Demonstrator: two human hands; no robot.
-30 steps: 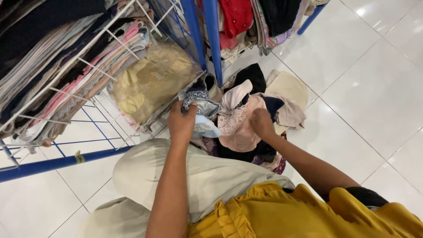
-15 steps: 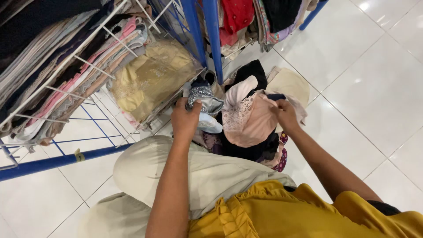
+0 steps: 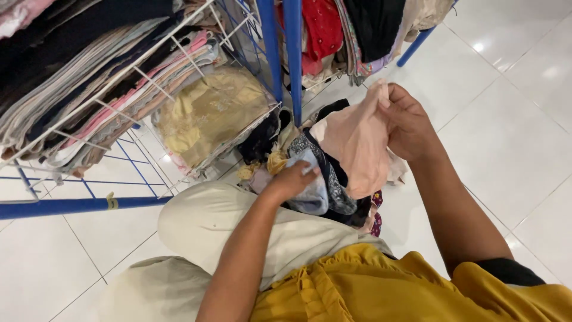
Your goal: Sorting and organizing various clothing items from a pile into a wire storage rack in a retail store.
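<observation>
My right hand is raised and pinches the top of a peach-pink garment, which hangs down over a pile of clothes on the white tiled floor. My left hand grips a light blue and grey patterned piece of clothing at the near side of that pile, just above my beige-trousered knee. Dark and floral fabrics lie under both garments.
A white wire rack on a blue frame holds stacked folded clothes and a gold garment in a clear bag at the left. More clothes hang from a blue post behind. White floor tiles spread to the right.
My right hand has lifted the peach-pink garment up off the pile. My left hand moved right and down with the blue-grey piece, away from the rack.
</observation>
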